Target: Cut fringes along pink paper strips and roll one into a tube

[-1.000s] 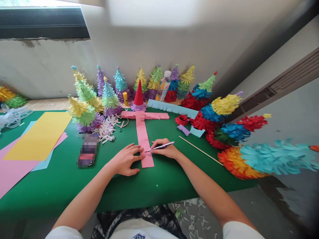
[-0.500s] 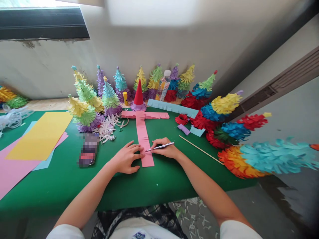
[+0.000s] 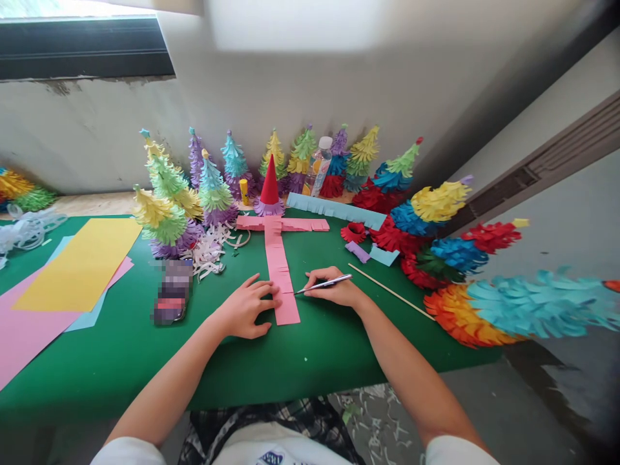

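Looking down from the head camera, a long pink strip (image 3: 278, 258) lies flat on the green table cover (image 3: 310, 361), its far end crossing a second pink strip (image 3: 303, 225) that is already cut into a fringe. Finished paper trees (image 3: 167, 206) crowd the back and right. The long strip's near end looks plain and uncut, as far as can be told. The left hand (image 3: 242, 313) rests with fingers spread, pressing the strip's left edge down. The right hand (image 3: 336, 294) pinches a silver pen (image 3: 325, 284), its tip at the strip's right edge.
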Motion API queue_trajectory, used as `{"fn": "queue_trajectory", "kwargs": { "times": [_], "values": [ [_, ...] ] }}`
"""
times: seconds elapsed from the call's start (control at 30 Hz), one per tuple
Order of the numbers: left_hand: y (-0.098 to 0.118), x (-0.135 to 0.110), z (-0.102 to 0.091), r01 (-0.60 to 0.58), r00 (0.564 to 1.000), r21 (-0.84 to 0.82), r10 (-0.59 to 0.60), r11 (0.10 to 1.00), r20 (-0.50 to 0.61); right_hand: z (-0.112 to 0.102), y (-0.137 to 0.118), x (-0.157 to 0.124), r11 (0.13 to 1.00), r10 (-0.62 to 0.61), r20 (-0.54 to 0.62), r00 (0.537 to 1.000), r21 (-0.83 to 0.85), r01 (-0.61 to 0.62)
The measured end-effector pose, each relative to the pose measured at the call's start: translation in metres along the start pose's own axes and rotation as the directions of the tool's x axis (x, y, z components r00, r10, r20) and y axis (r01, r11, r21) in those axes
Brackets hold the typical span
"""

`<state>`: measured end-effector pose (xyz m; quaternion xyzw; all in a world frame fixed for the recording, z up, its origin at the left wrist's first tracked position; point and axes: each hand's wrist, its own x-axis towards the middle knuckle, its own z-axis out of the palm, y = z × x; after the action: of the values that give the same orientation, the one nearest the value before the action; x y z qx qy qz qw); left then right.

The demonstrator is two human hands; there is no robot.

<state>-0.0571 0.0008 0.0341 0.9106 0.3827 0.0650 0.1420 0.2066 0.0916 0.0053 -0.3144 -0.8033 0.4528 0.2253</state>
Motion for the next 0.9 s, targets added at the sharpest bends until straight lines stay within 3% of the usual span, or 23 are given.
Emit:
{"fn": "queue_trajectory", "kwargs": {
  "times": [0.37,0.9],
  "values": [
    [0.000,0.000,0.000,-0.004,1.000,-0.016,0.004,1.000,0.009,0.005,-0.001,0.001,0.972,0.078,-0.090,0.993,0.228,-0.056],
    [0.000,-0.001,0.000,-0.015,1.000,-0.002,0.015,1.000,0.015,0.014,0.005,0.004,0.998,0.049,-0.056,0.997,0.052,-0.046]
  ]
}}
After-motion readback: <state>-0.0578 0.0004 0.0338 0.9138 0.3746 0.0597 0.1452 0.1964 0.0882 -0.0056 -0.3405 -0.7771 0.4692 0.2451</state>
